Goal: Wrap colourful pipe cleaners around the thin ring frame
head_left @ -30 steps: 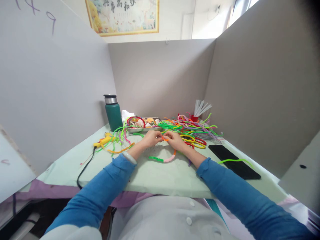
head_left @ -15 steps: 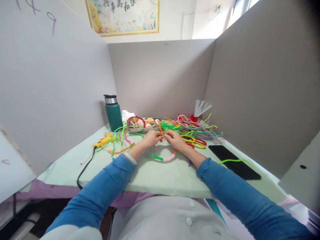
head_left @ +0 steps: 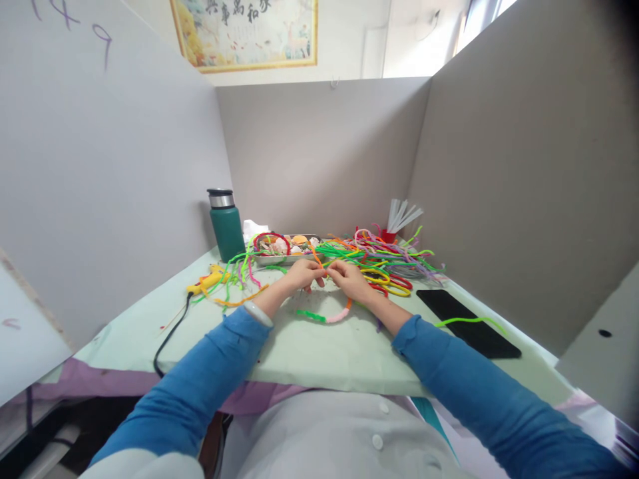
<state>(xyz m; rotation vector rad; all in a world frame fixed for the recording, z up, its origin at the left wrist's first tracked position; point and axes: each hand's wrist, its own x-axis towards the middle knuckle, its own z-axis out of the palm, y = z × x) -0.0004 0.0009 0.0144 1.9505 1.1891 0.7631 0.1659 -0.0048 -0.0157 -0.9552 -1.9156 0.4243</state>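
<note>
Over the middle of the table, my left hand [head_left: 305, 275] and my right hand [head_left: 348, 278] meet at the fingertips. Both pinch an orange pipe cleaner [head_left: 315, 255], whose free end sticks up and leans left above the fingers. From below my right hand hangs a curved strand with an orange part, a pink part [head_left: 337, 317] and a green part [head_left: 311, 315], its green end pointing left. Where this strand joins the orange one is hidden by my fingers.
A metal tray [head_left: 279, 260] of shells and a heap of colored pipe cleaners [head_left: 379, 253] lie at the back. Green bottle [head_left: 227, 229] and yellow glue gun [head_left: 207, 282] stand left; a black flat object [head_left: 464, 322] lies right. Grey panels [head_left: 324, 153] surround the table.
The free end of the orange pipe cleaner has tipped to the left. The fingers of my left hand have shifted slightly, with some now spread lower; my right hand is almost unmoved.
</note>
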